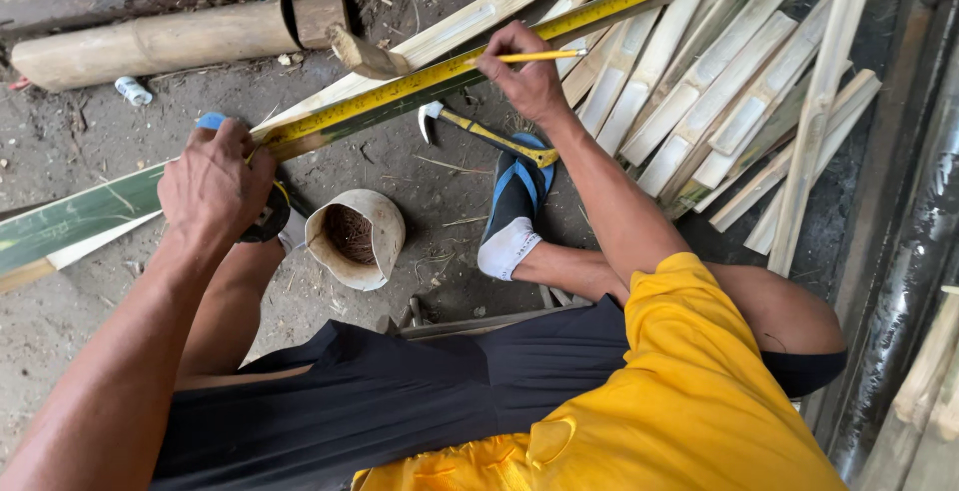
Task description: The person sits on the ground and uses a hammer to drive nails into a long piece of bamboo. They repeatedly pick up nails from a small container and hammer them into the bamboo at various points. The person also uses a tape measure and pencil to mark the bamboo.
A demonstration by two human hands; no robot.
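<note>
A long green bamboo strip ran slantwise over the dirt floor, from the lower left up toward the pile of pale split bamboo slats at the upper right. Along its top edge lay a yellow tape measure, pulled out nearly the whole visible length of the strip. A thick bamboo log rested on the floor at the upper left, well apart from the work.

The left hand pressed down on the strip, its grip clamped on the tape's case (the case itself was mostly hidden under the fingers). The right hand had its grip closed on a yellow pencil, whose tip lay at the tape partway up the strip.

Below the strip, between the person's legs, a short cut bamboo cup stood upright on the floor. A hammer with a yellow handle lay just beside a foot in a blue sandal, its handle end touching the sandal's toe.
</note>
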